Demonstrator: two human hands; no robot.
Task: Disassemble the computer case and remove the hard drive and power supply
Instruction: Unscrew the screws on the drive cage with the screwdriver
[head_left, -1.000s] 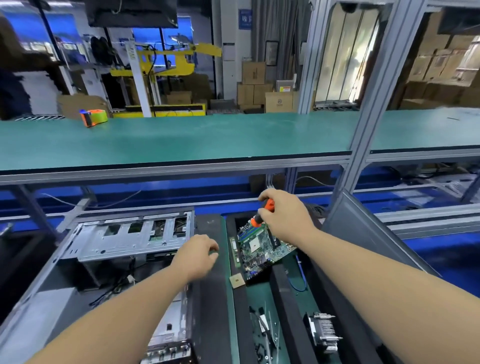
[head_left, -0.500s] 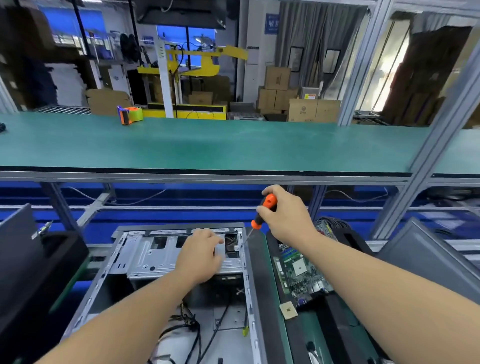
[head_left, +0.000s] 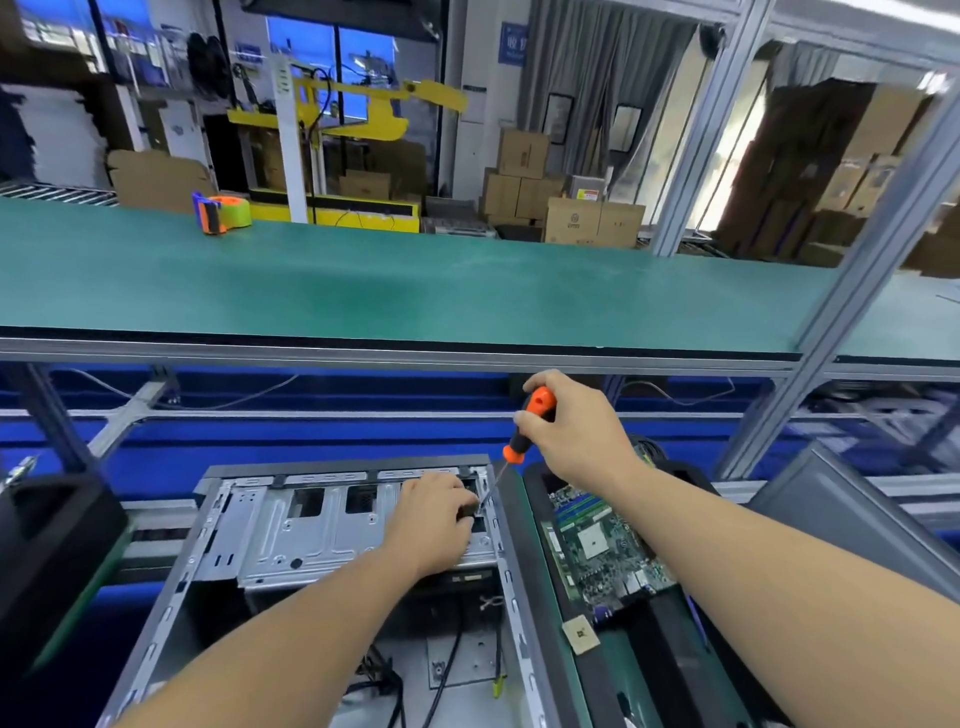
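The open computer case (head_left: 332, 551) shows its grey drive cage; at its 2 o'clock corner the right grip (head_left: 576, 431) clenches an orange screwdriver (head_left: 527, 423), the left grip (head_left: 434, 519) curls there, its hold hidden.

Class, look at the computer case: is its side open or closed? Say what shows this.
Open. The computer case has no side panel over it: the metal drive cage and loose cables inside are plainly visible from above.

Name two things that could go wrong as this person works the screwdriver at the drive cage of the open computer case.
1. The left hand rests on the drive cage right beside the screwdriver tip; a slip could jab its fingers.
2. A freed screw might drop among the loose cables on the computer case floor and be hard to find.
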